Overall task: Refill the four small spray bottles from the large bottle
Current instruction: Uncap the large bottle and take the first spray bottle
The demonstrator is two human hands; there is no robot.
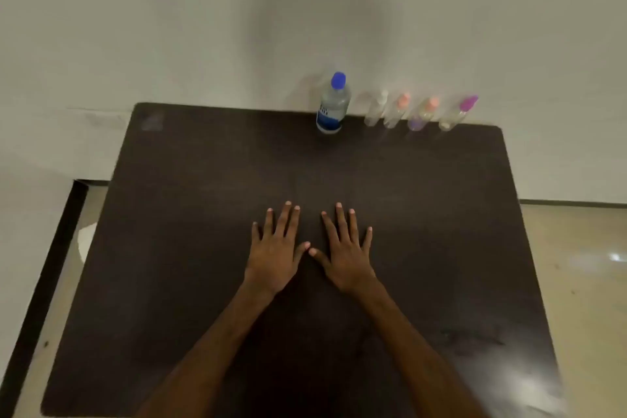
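While left hand (276,258) and right hand (347,261) lie flat, grips wide, the large bottle (334,102) label (328,119) is illegible.

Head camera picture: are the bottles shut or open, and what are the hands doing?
large bottle: standing, blue cap on.
white-top spray bottle: standing, top on.
pink-top spray bottle next to white: standing, top on.
pink-top spray bottle next to purple: standing, top on.
purple-top spray bottle: standing, top on.
left hand: flat on table, fingers spread, empty.
right hand: flat on table, fingers spread, empty.
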